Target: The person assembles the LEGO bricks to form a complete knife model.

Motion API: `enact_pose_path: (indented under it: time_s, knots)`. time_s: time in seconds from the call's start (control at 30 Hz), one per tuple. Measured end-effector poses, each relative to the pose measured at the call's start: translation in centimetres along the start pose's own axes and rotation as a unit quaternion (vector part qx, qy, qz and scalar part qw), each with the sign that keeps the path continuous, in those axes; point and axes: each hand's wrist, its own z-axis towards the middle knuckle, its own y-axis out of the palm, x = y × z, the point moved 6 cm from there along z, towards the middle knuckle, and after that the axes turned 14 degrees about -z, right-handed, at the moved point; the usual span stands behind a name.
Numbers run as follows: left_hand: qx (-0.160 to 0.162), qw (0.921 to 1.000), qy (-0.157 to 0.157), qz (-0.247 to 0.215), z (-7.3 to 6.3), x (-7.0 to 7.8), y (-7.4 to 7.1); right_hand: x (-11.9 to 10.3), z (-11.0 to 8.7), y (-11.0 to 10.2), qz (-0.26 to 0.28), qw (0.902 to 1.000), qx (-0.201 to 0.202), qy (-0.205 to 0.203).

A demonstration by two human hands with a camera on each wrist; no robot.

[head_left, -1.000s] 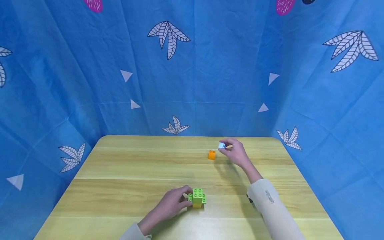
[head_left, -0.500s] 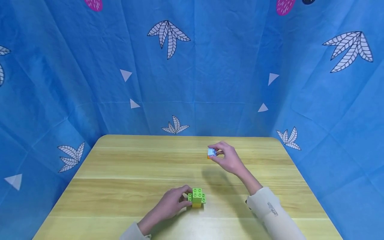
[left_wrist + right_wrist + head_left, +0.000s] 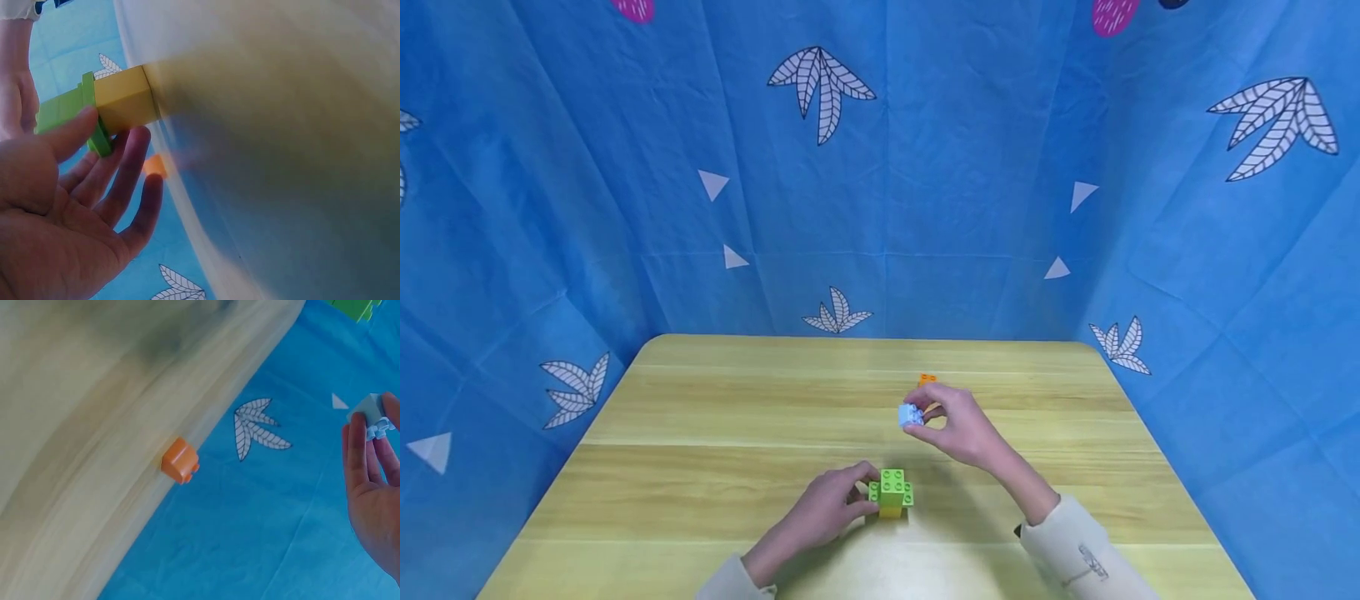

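My right hand point(image 3: 961, 427), pinching a pale-blue plastic brick point(image 3: 910, 415), had shifted to seven o'clock of the orange plastic brick point(image 3: 928, 379); my left hand point(image 3: 829, 502) gripped a green-and-yellow plastic stack point(image 3: 892, 490).

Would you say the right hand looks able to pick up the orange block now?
Probably not: the orange block stands in the open, but the right hand pinches the light blue block.

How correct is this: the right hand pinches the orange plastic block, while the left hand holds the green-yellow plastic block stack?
Wrong block: the right hand pinches the light-blue plastic block, as the head view shows; the left hand holds the green-yellow stack.
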Motion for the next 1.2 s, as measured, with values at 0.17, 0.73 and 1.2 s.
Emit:
enact_pose_path:
  time_s: [0.17, 0.73, 1.2]
  knots:
    - [0.001, 0.9999, 0.013, 0.0, -0.1, 0.3, -0.2, -1.0, -1.0, 0.4, 0.003, 0.9998, -0.011, -0.019]
    - [-0.005, 1.0, 0.004, -0.003, 0.1, 0.1, -0.3, -2.9, -3.3, 2.4, -0.03, 0.997, -0.046, -0.054]
    - [-0.008, 0.9999, 0.01, -0.007, 0.1, 0.2, -0.2, -2.9, -4.0, 3.5, -0.067, 0.9946, -0.059, -0.053]
